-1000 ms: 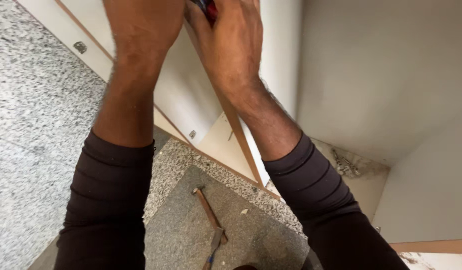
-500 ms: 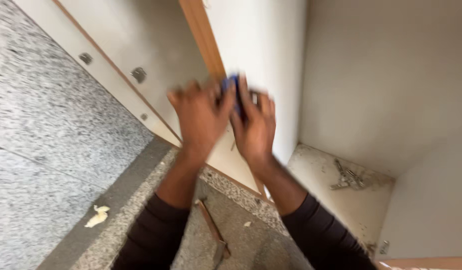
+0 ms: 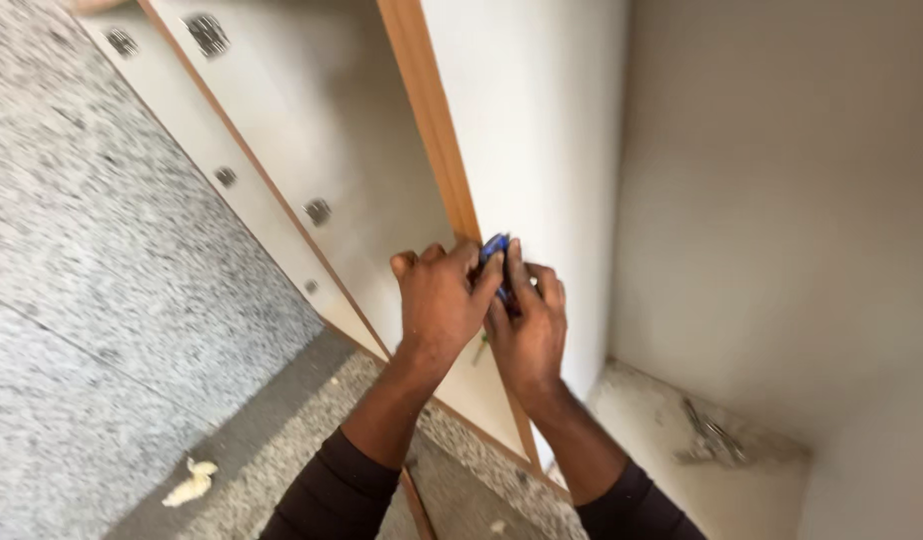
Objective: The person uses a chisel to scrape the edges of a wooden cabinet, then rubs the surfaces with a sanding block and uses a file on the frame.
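My left hand [image 3: 444, 300] and right hand [image 3: 527, 325], lowered from overhead moments ago, now pinch a small blue tool [image 3: 496, 250] against the wooden panel edge [image 3: 427, 130].

crumpled paper scrap [image 3: 190, 483] on speckled granite floor [image 3: 102, 300].

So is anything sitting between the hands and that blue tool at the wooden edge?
Nothing visible. Both the left hand and right hand are already wrapped around the blue tool, which is pressed against the wooden edge strip of the white panel.
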